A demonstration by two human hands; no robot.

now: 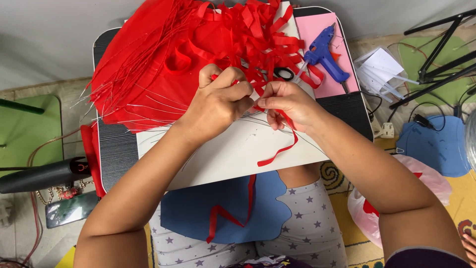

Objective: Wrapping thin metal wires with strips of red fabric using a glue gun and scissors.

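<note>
My left hand (218,97) and my right hand (287,101) meet above a white sheet (233,149) on a small black lap table (116,146). Both pinch a thin red paper strip (283,145) that hangs down from my right fingers and curls over the white sheet. A heap of red paper with many cut strips and thin wires (168,59) covers the table's far half, just beyond my fingers. Black-handled scissors (283,74) lie partly buried among the strips.
A blue glue gun (325,53) rests on a pink sheet (322,30) at the table's right. A blue foam sheet (198,208) with a red strip lies on my lap. Black tripod legs (436,54), cables, a white plastic bag (436,183) and blue foam lie at right; a phone (69,208) lies at left.
</note>
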